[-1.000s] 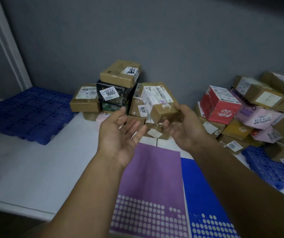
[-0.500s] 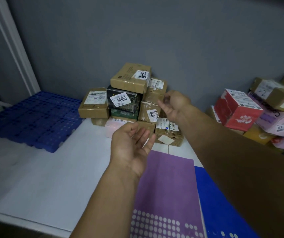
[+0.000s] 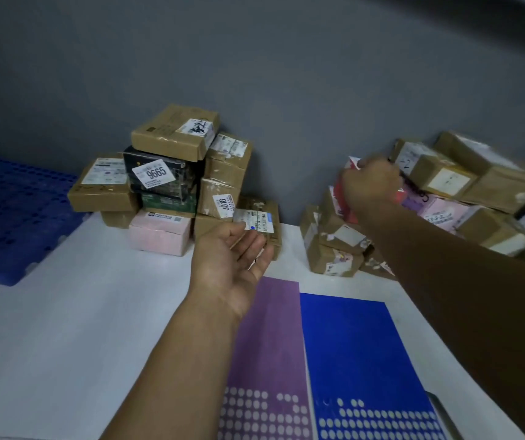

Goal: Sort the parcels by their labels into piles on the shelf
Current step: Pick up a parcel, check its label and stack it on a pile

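Shelf (image 3: 64, 312), white, smooth, carries two stacks of taped rectangular kraft-cardboard boxes: L pile (image 3: 175, 131) and R pile (image 3: 477, 182), well apart. R hand (image 3: 369, 185): fingers curled over glossy red carton (image 3: 343, 206) in R pile. L hand (image 3: 232, 258): palm up, fingers relaxed, empty, near L pile.

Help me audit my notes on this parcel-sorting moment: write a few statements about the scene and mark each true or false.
1. The left hand holds a parcel. False: it is open, palm up, holding nothing.
2. The right hand is at the red parcel in the right-hand pile, fingers curled over it. True.
3. The 9665 label is on a pink box. False: it is on the black parcel; the pink parcel lies lower in that pile.
4. A purple sheet and a blue sheet lie side by side on the shelf. True.
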